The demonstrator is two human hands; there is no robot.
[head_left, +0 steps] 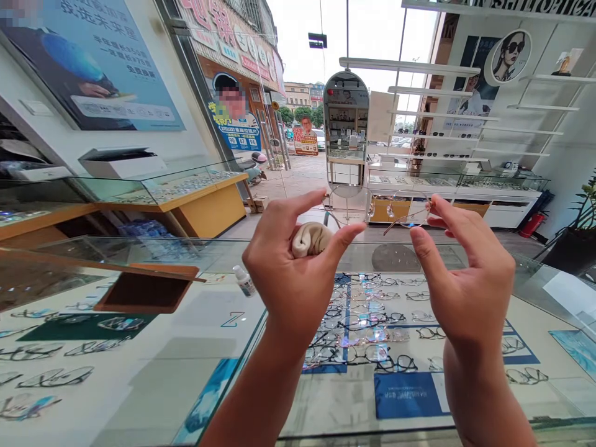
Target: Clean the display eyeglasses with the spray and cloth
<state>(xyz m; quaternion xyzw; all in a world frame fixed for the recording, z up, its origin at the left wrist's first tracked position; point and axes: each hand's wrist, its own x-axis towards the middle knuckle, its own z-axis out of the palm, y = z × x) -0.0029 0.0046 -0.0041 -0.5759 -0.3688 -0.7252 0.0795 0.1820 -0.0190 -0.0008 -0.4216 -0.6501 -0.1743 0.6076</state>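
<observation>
A pair of thin-rimmed eyeglasses [390,211] is held up above the glass counter, spanning the space between both hands. My left hand [293,261] has index finger and thumb at the left end of the frame. Tucked in that same palm is a folded beige cloth [311,239]. At the right end, my right hand [470,267] touches the frame with its index finger; its thumb stands apart below, and the other fingers are partly hidden. The clear lenses are hard to make out against the bright background.
Beneath the hands, a glass display counter [298,428] contains rows of spectacles. On the left are a small white spray bottle [244,280] and a brown tray [149,288]. An arched mirror [347,133] stands ahead. A potted plant [575,242] is at the right.
</observation>
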